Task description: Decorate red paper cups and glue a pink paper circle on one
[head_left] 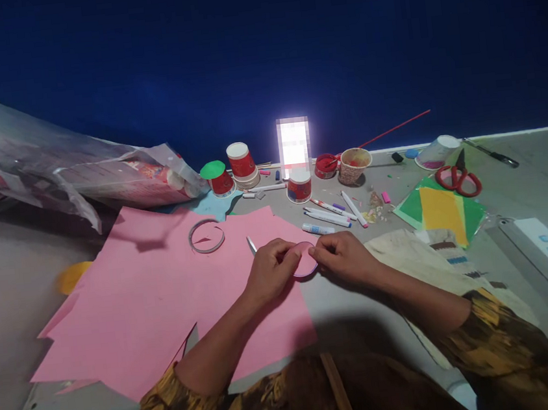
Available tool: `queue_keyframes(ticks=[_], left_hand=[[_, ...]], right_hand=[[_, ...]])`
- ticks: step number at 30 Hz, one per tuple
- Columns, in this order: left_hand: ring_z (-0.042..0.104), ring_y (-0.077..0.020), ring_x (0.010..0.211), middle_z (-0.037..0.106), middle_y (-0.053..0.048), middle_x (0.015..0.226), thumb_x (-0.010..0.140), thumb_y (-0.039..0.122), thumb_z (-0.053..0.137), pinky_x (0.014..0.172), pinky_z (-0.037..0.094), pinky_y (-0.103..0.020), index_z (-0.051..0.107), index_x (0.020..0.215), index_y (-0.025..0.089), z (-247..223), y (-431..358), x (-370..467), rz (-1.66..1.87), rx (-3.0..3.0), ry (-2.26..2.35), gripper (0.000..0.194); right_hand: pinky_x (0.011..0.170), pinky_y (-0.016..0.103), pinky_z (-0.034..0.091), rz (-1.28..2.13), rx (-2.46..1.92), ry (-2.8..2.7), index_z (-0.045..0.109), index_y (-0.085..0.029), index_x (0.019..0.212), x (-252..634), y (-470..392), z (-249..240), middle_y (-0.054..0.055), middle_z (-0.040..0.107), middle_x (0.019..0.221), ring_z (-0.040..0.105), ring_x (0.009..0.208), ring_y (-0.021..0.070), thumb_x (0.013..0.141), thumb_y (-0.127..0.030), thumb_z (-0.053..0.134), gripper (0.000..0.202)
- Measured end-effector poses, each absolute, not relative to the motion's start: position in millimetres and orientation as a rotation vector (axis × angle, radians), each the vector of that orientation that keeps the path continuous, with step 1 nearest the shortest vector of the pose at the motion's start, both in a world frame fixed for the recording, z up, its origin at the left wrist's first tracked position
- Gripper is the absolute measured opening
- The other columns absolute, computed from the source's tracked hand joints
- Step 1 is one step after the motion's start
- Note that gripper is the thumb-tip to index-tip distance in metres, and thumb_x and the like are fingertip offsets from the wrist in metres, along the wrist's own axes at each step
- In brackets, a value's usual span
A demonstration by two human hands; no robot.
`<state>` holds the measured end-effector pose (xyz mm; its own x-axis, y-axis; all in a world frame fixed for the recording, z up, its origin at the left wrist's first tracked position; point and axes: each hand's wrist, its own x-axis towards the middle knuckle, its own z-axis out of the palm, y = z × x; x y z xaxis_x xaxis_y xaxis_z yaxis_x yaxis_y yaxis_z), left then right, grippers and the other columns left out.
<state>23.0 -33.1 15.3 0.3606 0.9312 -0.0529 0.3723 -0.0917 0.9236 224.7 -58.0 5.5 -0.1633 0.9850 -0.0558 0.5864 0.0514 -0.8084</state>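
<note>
Brown-and-yellow patterned clothing (270, 404) is filling the space closest to me, and beyond it two bare hands are holding a small pink paper disc (305, 262) between them. Its left edge is being pinched by the left hand (274, 263), its right edge by the fingertips of the right hand (342, 254). The disc is hanging above the spot where pink sheets (152, 309) are meeting the grey table (335, 299), its flat face turning upward; being round, it is showing no clear long axis. It is looking plain, with a thin dark line curving along its lower rim. A glue stick (318, 228) is lying just past the hands.
</note>
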Motion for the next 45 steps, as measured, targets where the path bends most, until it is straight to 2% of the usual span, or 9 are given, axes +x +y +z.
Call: queue_keyframes(ticks=[6,10,12,17,21,26,35,40,45], left_hand=[[0.056,-0.0135,0.055,0.067,0.001,0.066,0.085,0.033,0.065,0.052,0.043,-0.025,0.076,0.094,0.018,17.9,-35.6,22.9,0.737,1.479,1.203,0.021],[0.065,-0.0149,0.065,0.074,-0.002,0.079,0.083,0.024,0.062,0.061,0.050,-0.026,0.072,0.093,0.019,4.5,-37.3,23.8,0.958,1.687,1.288,0.015],[0.069,-0.0176,0.073,0.076,-0.003,0.084,0.082,0.015,0.057,0.068,0.053,-0.029,0.070,0.096,0.020,-1.6,-36.3,22.2,1.180,1.987,1.242,0.020],[0.071,-0.0197,0.077,0.075,-0.004,0.083,0.082,0.002,0.051,0.071,0.055,-0.034,0.061,0.096,0.023,-3.8,-34.2,18.1,1.514,2.409,0.946,0.026],[0.072,-0.0193,0.080,0.076,-0.004,0.086,0.086,0.004,0.057,0.073,0.057,-0.034,0.056,0.096,0.024,-1.3,-35.5,19.0,1.558,2.409,0.849,0.023],[0.072,-0.0206,0.083,0.074,-0.006,0.090,0.088,0.008,0.062,0.074,0.059,-0.036,0.057,0.112,0.024,-1.5,-36.3,20.1,1.635,2.419,0.862,0.029],[0.072,-0.0201,0.086,0.075,-0.003,0.088,0.088,0.007,0.057,0.078,0.054,-0.035,0.056,0.096,0.025,7.4,-39.6,16.4,1.586,2.589,0.746,0.020],[0.069,-0.0211,0.085,0.072,-0.005,0.089,0.090,0.010,0.058,0.077,0.054,-0.036,0.057,0.101,0.024,3.8,-37.6,18.5,1.552,2.569,0.778,0.018],[0.066,-0.0227,0.091,0.070,-0.007,0.096,0.090,0.014,0.066,0.080,0.054,-0.038,0.061,0.113,0.022,3.5,-38.6,20.5,1.484,2.610,0.795,0.025]], right_hand=[[0.055,0.027,0.034,0.813,-1.554,-1.743,0.064,-0.020,0.063,226.1,-58.4,1.3,-0.003,0.059,0.055,0.051,0.053,0.0129,0.096,-0.040,0.059,0.039],[0.060,0.028,0.040,0.522,-1.422,-1.847,0.071,-0.021,0.080,225.4,-60.2,-8.9,-0.001,0.068,0.065,0.059,0.060,0.0153,0.095,-0.032,0.064,0.021],[0.066,0.030,0.044,0.361,-1.355,-1.923,0.073,-0.021,0.086,226.0,-60.1,-13.4,0.003,0.074,0.074,0.066,0.070,0.0186,0.094,-0.026,0.064,0.013],[0.072,0.035,0.049,0.106,-1.213,-2.031,0.074,-0.021,0.094,229.8,-58.9,-14.3,0.006,0.080,0.085,0.070,0.077,0.0221,0.096,-0.017,0.059,0.016],[0.072,0.037,0.049,-0.013,-1.173,-2.035,0.075,-0.022,0.098,231.6,-60.4,-7.8,0.007,0.081,0.089,0.069,0.079,0.0221,0.100,-0.021,0.060,0.015],[0.073,0.037,0.048,-0.029,-1.105,-2.039,0.074,-0.022,0.100,231.5,-63.1,-2.8,0.007,0.080,0.090,0.068,0.079,0.0217,0.101,-0.021,0.061,0.013],[0.076,0.039,0.049,0.050,-1.129,-2.071,0.075,-0.023,0.107,230.7,-64.4,-6.7,0.008,0.081,0.096,0.068,0.083,0.0232,0.100,-0.022,0.057,0.019],[0.072,0.038,0.047,0.046,-1.129,-2.105,0.075,-0.023,0.100,230.1,-63.5,-7.0,0.006,0.080,0.088,0.066,0.078,0.0226,0.098,-0.020,0.055,0.020],[0.070,0.037,0.042,-0.011,-1.183,-2.138,0.076,-0.022,0.095,231.9,-63.0,-8.0,0.005,0.079,0.082,0.063,0.074,0.0223,0.094,-0.017,0.059,0.018]])
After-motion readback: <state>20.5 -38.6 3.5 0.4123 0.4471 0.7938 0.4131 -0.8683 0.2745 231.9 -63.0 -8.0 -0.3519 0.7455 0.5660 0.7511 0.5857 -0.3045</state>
